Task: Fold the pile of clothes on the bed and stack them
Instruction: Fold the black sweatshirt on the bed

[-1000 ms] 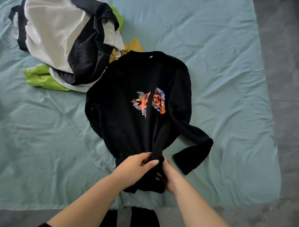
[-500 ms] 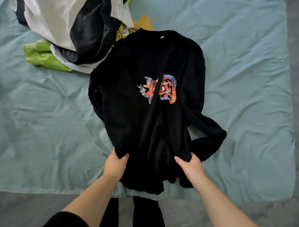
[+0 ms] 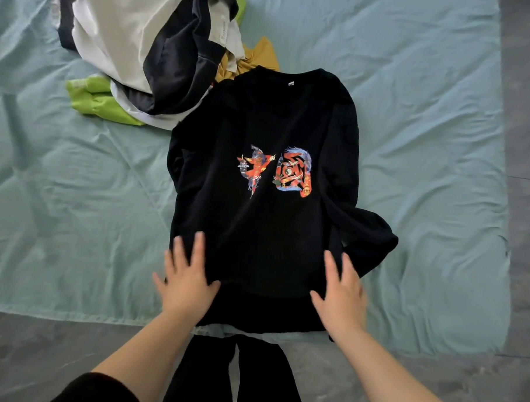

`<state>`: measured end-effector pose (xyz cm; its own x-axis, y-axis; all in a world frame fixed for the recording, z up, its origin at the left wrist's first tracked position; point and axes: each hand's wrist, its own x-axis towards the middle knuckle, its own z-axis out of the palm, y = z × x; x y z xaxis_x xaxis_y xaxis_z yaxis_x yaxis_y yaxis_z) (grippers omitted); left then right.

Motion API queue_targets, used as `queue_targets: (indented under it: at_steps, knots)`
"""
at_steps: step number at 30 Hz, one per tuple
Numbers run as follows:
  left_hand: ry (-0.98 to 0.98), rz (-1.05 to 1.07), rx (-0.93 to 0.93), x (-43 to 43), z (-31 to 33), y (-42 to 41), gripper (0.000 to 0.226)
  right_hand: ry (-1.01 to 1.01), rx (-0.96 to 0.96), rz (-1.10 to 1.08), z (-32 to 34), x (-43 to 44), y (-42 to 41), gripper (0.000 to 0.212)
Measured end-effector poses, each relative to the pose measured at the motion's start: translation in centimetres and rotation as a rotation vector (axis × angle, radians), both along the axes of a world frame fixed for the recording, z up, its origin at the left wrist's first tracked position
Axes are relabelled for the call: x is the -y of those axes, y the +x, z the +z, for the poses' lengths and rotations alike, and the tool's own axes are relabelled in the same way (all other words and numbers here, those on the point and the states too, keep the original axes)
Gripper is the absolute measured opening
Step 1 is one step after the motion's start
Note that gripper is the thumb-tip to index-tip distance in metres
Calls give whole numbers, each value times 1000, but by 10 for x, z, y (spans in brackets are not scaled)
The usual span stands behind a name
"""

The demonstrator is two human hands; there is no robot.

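Both the left hand and right hand have released the hem and now press flat, fingers spread, on the black sweater, which is ready for folding.

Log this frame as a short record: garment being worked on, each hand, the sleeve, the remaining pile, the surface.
garment: black sweatshirt, print side up, spread on the bed
left hand: flat, fingers spread, on the lower left of the garment
right hand: flat, on the lower right
sleeve: bunched at the right edge, not laid straight
pile: white, dark, green and mustard clothes, unfolded, far left
surface: teal sheet, creased
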<state>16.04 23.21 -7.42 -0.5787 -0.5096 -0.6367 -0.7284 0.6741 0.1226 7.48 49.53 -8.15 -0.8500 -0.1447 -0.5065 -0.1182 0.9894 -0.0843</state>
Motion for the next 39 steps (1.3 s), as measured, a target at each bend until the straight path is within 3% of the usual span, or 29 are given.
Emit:
queue_targets:
  at_steps: [3, 5, 7, 17, 20, 22, 25, 27, 29, 32, 35, 39]
  knots:
    - [205, -418, 194, -20, -13, -12, 94, 97, 220, 307, -12, 19, -2, 84]
    - [352, -470, 415, -21, -24, -16, 84, 216, 481, 343, -21, 19, -8, 76]
    - [369, -495, 473, -19, -34, -14, 82, 259, 605, 365, -28, 15, -15, 74]
    - [296, -570, 515, -29, -54, -7, 81, 227, 644, 493, -58, 7, -26, 72]
    - [195, -515, 519, -48, -46, -16, 73, 176, 674, 485, -61, 4, -33, 72]
    - [123, -381, 421, -78, -39, -23, 67, 75, 658, 482, -60, -2, -35, 69]
    - [164, -238, 94, -146, -28, -36, 69, -295, 584, 208, -50, -19, -38, 47]
    - [225, -195, -155, -190, -24, -50, 64, -563, 519, -176, -38, -36, -47, 24]
    - [286, -135, -290, -227, -23, -69, 57, -719, 435, -546, -29, -64, -59, 9]
    - [291, -44, -340, -260, -20, -96, 53, -669, 349, -806, -28, -110, -83, 8]
    - [176, -56, -344, -268, -22, -116, 47, -695, 523, -1048, -41, -124, -106, 37]
    - [209, 15, -303, -272, -17, -135, 42, -817, 605, -1048, -45, -112, -124, 33]
